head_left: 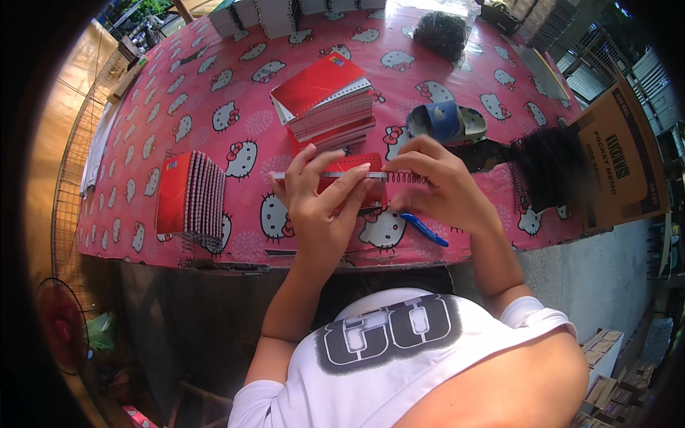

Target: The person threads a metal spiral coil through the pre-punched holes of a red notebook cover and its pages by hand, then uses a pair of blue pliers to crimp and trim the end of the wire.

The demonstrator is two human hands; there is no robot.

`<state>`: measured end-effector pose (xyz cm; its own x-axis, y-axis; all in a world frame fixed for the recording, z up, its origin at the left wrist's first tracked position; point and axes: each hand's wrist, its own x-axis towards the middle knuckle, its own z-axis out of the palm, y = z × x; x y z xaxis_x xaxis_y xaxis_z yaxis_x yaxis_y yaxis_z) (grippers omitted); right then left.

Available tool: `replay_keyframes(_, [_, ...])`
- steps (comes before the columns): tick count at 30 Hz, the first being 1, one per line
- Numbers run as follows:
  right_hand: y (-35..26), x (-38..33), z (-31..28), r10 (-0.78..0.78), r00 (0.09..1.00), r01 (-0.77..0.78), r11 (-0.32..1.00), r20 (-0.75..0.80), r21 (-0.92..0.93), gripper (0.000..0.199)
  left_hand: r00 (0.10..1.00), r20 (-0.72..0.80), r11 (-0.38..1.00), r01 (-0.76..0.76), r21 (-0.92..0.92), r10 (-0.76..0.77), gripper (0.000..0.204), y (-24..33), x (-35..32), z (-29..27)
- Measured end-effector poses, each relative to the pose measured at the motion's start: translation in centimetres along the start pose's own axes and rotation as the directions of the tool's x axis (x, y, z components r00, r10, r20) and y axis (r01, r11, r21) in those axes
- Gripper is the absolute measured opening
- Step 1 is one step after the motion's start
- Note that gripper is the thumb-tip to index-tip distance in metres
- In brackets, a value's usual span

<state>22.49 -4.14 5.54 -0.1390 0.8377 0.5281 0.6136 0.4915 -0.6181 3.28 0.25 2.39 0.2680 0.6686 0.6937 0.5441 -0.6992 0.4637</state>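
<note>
My left hand [320, 203] grips a small red notebook [357, 165] by its top edge, just above the table's near side. My right hand [437, 182] pinches a black wire spiral [405, 176] that sticks out to the right of the notebook's punched edge. Under my right hand lies a blue-handled tool [425, 230]. Behind the notebook sits an untidy stack of red-covered notebooks [325, 105].
A pink cartoon-cat tablecloth [214, 107] covers the table. A row of bound red notebooks [191, 200] stands at the left. A blue tape roll [446, 121], a heap of black spirals [549, 165] and an open cardboard box [621, 160] are at the right. More pads line the far edge.
</note>
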Motion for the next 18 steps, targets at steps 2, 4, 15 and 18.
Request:
replay_keyframes(2, [0.1, -0.2, 0.2, -0.043, 0.999, 0.041, 0.998, -0.024, -0.047, 0.023, 1.0, -0.001, 0.996, -0.002, -0.092, 0.002, 0.024, -0.5, -0.2, 0.1])
replay_keyframes(4, [0.2, -0.6, 0.3, -0.003, 1.0, 0.003, 0.999, -0.008, -0.038, 0.028, 1.0, 0.016, 0.992, 0.02, -0.123, -0.018, 0.024, -0.4, -0.3, -0.1])
replay_keyframes(15, [-0.5, -0.6, 0.5, 0.037, 0.993, -0.061, 0.975, -0.114, -0.215, 0.025, 1.0, -0.018, 0.99, -0.025, -0.138, 0.023, 0.024, 0.4, 0.3, 1.3])
replay_keyframes(18, [-0.4, -0.7, 0.5, 0.078, 0.993, -0.093, 0.98, -0.09, -0.178, 0.024, 0.999, -0.027, 0.991, -0.038, -0.126, 0.035, 0.024, 0.7, 0.5, 1.2])
